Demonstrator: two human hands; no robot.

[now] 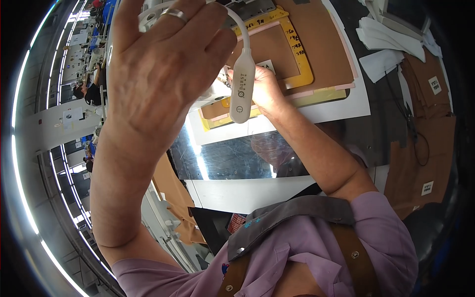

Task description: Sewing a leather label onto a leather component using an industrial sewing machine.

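My left hand point(173, 64), with a ring on one finger, is raised high in the upper middle, its fingers curled, what they hold hidden. Beside it a white bent tube point(239, 24) runs down to an oval white control piece point(241, 86). My right hand point(267, 89) is behind that piece, its fingers mostly hidden, near a bright white object point(212, 93) that I cannot make out. Beyond lies a yellow frame template point(301, 54) with handwritten marks, over brown material point(331, 34) and pink-edged boards on a white sheet point(346, 106).
A scratched metal plate point(217, 156) spans the worktop's near part. At right are white cloths point(376, 34), black scissors point(406, 116), a cord and brown pieces point(420, 163) with labels. Brown material point(168, 175) hangs at left. Another person point(94, 86) works far left.
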